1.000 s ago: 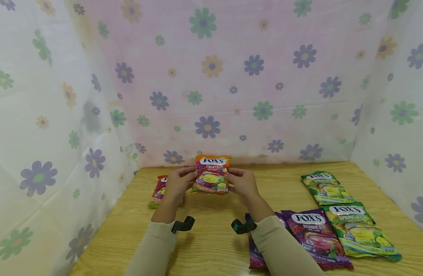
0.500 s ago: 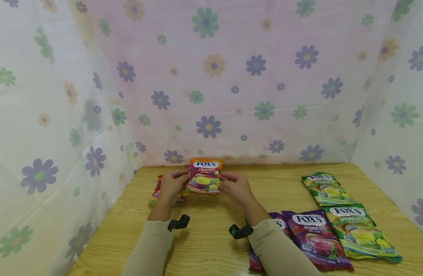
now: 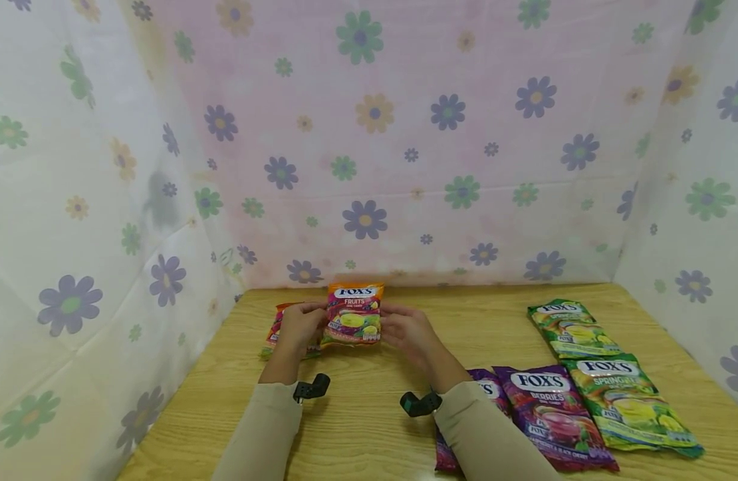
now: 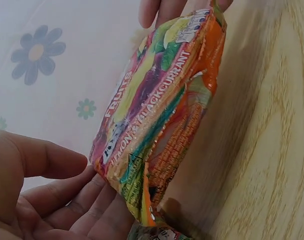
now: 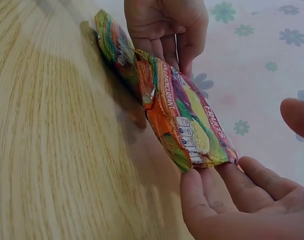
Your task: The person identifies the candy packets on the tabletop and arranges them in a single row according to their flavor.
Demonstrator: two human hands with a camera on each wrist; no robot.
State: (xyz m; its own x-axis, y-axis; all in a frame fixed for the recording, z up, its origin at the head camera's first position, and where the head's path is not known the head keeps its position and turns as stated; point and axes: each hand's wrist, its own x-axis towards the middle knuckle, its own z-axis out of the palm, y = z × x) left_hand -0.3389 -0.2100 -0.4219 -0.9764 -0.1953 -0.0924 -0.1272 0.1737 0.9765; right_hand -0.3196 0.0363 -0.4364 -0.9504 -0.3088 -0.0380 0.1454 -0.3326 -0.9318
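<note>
A red and orange FOX'S Fruits candy bag (image 3: 353, 315) stands tilted up, its printed front toward the head view. My left hand (image 3: 300, 329) pinches its left edge, thumb at the front and fingers behind. At the right edge, the fingers of my right hand (image 3: 412, 334) touch the bag, while the thumb (image 5: 298, 119) is lifted clear of it in the right wrist view. Whether the lower edge meets the table cannot be told. Another Fruits bag (image 3: 275, 330) lies flat at the left, partly hidden by my left hand.
On the right of the wooden table (image 3: 357, 427) lie two green FOX'S bags, the farther one (image 3: 570, 330) and the nearer one (image 3: 630, 404). Beside them are a purple Berries bag (image 3: 552, 417) and another purple bag (image 3: 492, 391), partly under my right sleeve. Flowered cloth (image 3: 405, 133) encloses the table.
The held Fruits bag has moved left and down with both hands. My right thumb, on the bag's front a second ago, is now off it.
</note>
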